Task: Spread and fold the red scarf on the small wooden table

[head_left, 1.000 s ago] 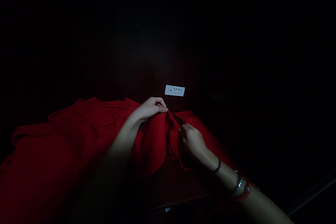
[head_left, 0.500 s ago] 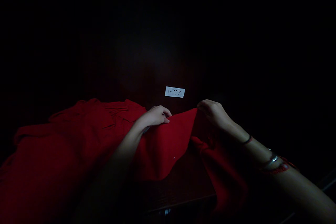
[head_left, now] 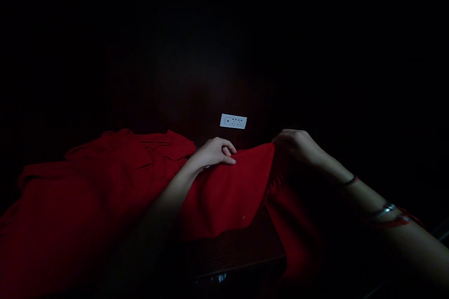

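A large red cloth (head_left: 231, 196) spreads in folds from the left across a dark surface, and part of it hangs down on the right. My left hand (head_left: 217, 152) pinches its upper edge near the middle, thumb in front and fingers curled behind. Farther right, my right hand (head_left: 298, 142) grips the cloth's top corner between thumb and fingers, holding that edge raised and taut between the two hands. Fringe-like threads show below the right hand. Bands and a shiny bracelet circle the right forearm.
On the dark surface behind the cloth sits a white socket plate (head_left: 233, 121). A dark wooden table (head_left: 242, 254) shows its front edge at the bottom. More red cloth (head_left: 87, 187) lies bunched at the left. The surroundings are nearly black.
My right hand has moved right and slightly up, drawing the cloth's corner with it. My left hand has shifted a little to the right along the edge.
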Motion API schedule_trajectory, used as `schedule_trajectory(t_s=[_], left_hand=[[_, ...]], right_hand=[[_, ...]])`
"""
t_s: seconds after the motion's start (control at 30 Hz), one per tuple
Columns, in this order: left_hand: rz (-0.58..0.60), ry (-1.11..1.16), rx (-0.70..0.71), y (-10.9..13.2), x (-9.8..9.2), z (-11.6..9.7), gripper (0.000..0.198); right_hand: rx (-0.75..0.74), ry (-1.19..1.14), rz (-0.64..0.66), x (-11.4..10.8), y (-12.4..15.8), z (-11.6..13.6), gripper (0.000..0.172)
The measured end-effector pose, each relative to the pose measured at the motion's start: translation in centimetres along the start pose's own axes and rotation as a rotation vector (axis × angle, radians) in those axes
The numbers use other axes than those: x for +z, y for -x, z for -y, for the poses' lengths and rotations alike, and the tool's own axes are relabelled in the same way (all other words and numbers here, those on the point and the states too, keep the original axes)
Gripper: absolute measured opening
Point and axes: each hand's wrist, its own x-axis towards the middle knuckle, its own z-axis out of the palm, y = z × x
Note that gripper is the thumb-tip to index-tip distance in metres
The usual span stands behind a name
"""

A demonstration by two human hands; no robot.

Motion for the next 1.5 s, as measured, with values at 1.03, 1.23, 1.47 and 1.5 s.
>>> schedule_trajectory(t_s=[1.03, 1.23, 1.47, 1.5], left_hand=[[0.112, -0.224, 0.083, 1.7, -5.0, 0.9, 0.029], [-0.084, -0.076, 0.027, 3.3, -7.7, 1.4, 0.031], [0.025, -0.223, -0.019, 6.1, -9.1, -1.7, 0.034], [0.083, -0.246, -0.044, 6.0, -9.1, -1.6, 0.034]], right_hand=[[0.166, 0.005, -0.004, 0.6, 0.2, -2.0, 0.019], [0.183, -0.438, 0.242, -2.9, 0.8, -1.9, 0.034], [0.36, -0.646, 0.427, -3.9, 1.2, -1.4, 0.035], [0.39, -0.671, 0.408, -3.5, 1.3, -1.7, 0.035]])
